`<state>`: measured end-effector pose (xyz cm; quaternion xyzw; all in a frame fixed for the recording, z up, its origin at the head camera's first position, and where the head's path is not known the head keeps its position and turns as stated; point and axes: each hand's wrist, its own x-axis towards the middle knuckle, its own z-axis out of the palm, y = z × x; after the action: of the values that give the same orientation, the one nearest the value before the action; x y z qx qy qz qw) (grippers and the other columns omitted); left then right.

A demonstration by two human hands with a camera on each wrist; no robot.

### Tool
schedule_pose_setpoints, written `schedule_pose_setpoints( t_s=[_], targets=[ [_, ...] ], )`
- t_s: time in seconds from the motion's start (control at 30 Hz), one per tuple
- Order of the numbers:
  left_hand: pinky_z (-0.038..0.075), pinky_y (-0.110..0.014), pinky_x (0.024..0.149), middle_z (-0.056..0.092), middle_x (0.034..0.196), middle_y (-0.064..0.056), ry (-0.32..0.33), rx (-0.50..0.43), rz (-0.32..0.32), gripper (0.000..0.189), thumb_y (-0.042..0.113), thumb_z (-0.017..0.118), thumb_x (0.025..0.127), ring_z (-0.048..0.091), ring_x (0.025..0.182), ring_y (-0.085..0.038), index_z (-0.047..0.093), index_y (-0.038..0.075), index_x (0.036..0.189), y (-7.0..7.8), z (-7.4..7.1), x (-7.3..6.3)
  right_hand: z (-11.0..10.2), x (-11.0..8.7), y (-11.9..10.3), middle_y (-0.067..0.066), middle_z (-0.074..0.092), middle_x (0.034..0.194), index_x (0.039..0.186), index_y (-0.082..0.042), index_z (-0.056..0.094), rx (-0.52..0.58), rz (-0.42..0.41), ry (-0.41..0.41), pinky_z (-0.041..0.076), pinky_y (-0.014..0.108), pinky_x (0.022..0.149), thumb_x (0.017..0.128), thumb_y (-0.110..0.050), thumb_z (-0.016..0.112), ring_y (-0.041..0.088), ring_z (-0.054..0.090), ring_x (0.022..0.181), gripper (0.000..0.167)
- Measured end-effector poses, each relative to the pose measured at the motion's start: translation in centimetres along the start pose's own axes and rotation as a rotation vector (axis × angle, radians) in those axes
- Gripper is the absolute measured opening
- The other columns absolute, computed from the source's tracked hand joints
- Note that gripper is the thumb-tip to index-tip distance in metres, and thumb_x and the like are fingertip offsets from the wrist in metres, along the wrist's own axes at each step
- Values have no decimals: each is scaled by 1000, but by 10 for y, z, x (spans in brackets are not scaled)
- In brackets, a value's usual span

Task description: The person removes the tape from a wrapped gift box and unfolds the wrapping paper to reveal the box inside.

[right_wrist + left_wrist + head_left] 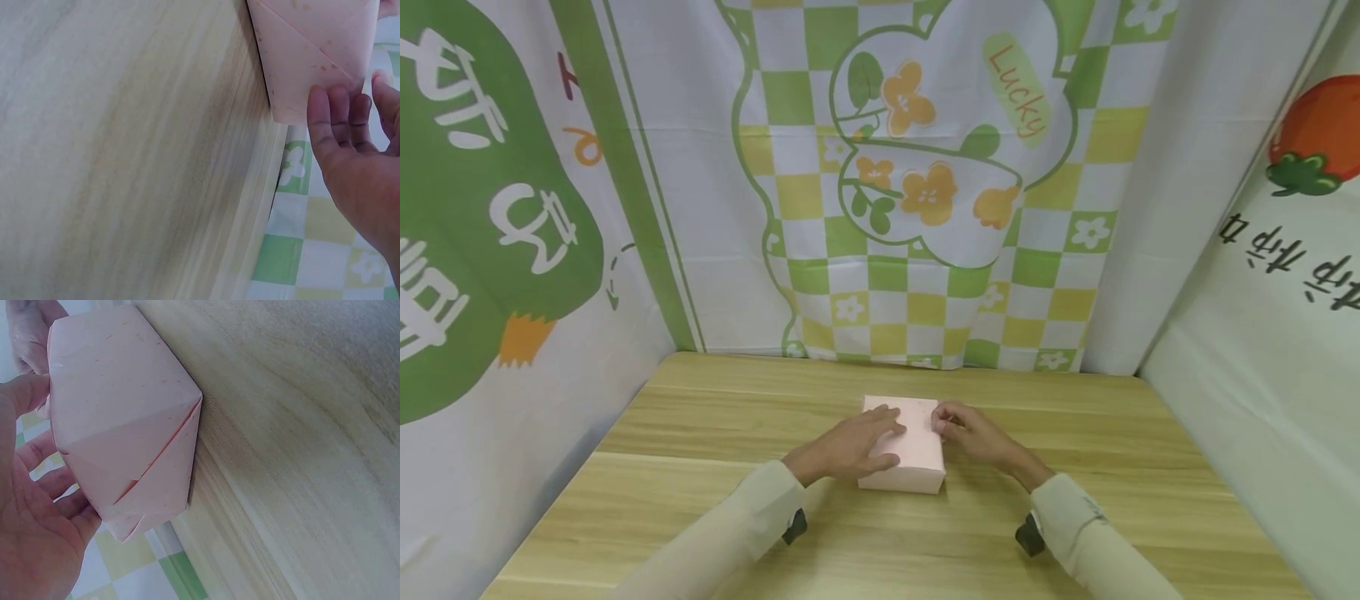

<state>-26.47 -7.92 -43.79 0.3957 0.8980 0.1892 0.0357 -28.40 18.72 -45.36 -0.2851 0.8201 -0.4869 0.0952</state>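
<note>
A box wrapped in pale pink, flecked paper (917, 450) sits on the wooden table. Diagonal folds cross its ends, and a narrow gap shows along one seam in the left wrist view. My left hand (853, 446) rests over the box's left part, fingers spread across the top. At the right end, my right hand (976, 435) touches the box near its upper edge. Several right fingertips (320, 103) lie against the folded end in the right wrist view, with the thumb apart from them. The underside of the box is hidden.
The wooden tabletop (737, 500) extends on both sides of the box. Behind it hangs a green, yellow and white checked cloth (925, 308). Printed white cloths flank the left (625, 308) and right (1262, 350) sides. Dark wrist devices show under both sleeves.
</note>
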Motion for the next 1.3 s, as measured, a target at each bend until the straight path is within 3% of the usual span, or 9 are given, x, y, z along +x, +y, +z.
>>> schedule_pose_setpoints(
  t_s=[0.17, 0.4, 0.67, 0.83, 1.0, 1.1, 1.2, 1.3],
  targets=[
    [30, -50, 119, 40, 155, -17, 0, -10, 5, 45, 33, 60, 97, 32, 146, -36, 55, 9, 135, 1, -1, 0, -4, -3, 3, 8, 49, 104, 108, 7, 51, 166, 40, -65, 53, 45, 94, 105, -12, 44, 12, 54, 96, 20],
    [31, -51, 118, 40, 155, -18, 4, -17, 3, 45, 32, 60, 97, 32, 146, -37, 55, 9, 135, 2, -2, -1, -7, -8, 5, 10, 50, 109, 109, 11, 47, 248, 58, -82, 48, 55, 98, 106, -14, 41, 13, 58, 100, 26],
    [31, -52, 118, 40, 154, -19, 9, -19, 11, 44, 31, 60, 97, 33, 146, -37, 55, 8, 134, 2, -1, -1, -11, -13, 14, 23, 48, 115, 111, 14, 42, 318, 48, -82, 41, 63, 105, 107, -16, 39, 22, 58, 108, 30],
    [30, -50, 119, 39, 155, -18, 1, -12, 7, 45, 31, 60, 97, 32, 146, -37, 55, 8, 134, 2, -2, -2, -16, -16, 18, 28, 47, 120, 114, 16, 42, 313, 58, -61, 45, 62, 102, 106, -18, 42, 32, 56, 113, 34],
    [30, -49, 119, 39, 155, -17, -4, 2, 3, 45, 33, 60, 97, 33, 146, -35, 55, 9, 135, 1, -2, -1, -20, -20, 15, 31, 50, 123, 121, 14, 48, 265, 84, 14, 48, 57, 98, 105, -22, 46, 27, 56, 111, 39],
    [31, -48, 119, 41, 154, -17, 5, 22, 16, 45, 33, 60, 96, 35, 145, -35, 56, 8, 134, 1, -1, -1, -22, -22, 14, 31, 51, 128, 125, 11, 49, 226, 96, 56, 50, 49, 98, 105, -26, 46, 25, 55, 113, 42],
    [33, -48, 118, 43, 152, -19, 23, 41, 34, 44, 32, 61, 96, 38, 143, -36, 57, 8, 133, 1, -1, -1, -24, -23, 12, 31, 50, 131, 131, 8, 48, 204, 90, 109, 52, 40, 97, 105, -25, 48, 34, 54, 120, 42],
    [36, -48, 116, 46, 150, -19, 42, 69, 43, 43, 33, 61, 95, 42, 141, -35, 58, 9, 131, 4, -1, -1, -23, -21, 9, 28, 51, 134, 136, 3, 48, 131, 69, 155, 52, 41, 96, 102, -23, 53, 42, 52, 123, 43]
  ],
)
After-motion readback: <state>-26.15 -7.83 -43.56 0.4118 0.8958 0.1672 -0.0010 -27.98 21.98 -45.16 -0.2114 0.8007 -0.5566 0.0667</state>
